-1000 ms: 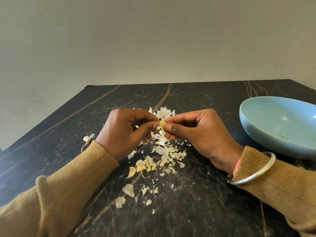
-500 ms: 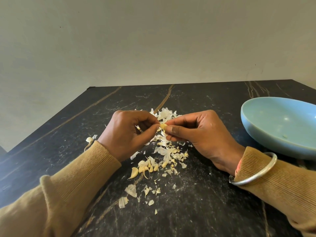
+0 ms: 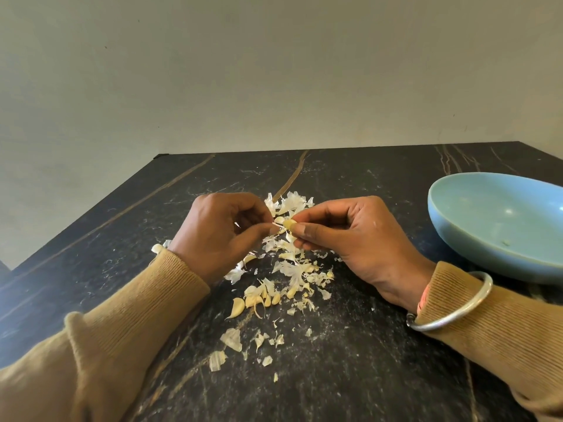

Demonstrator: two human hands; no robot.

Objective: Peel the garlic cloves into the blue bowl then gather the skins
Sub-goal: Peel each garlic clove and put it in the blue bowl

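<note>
Garlic clove (image 3: 288, 224), small, pale yellow, partly skinned: held above the table between both hands, well left of the bowl and not in it.

Right hand (image 3: 356, 239): thumb and forefinger clamped on the clove's right end, the other fingers curled under.

Left hand (image 3: 219, 236): thumb and forefinger pinched together on the clove's left end, where a thin sliver of skin sticks out.

Blue bowl (image 3: 475, 208), shallow, glazed ceramic: stands at the right edge of view, apart from the hands; one tiny speck lies inside, too small to identify.

Loose skins (image 3: 292, 269), white and papery: scattered in a heap under and between the hands, with stray flakes trailing toward the near edge.

Unpeeled cloves (image 3: 259, 300), cream, a small cluster: lying at the near side of the heap.

Table (image 3: 350, 360), black stone with pale and brown veins.

Mustard ribbed sleeves (image 3: 131, 315) on both arms; plain silver bangle (image 3: 451, 312) around the right cuff.
</note>
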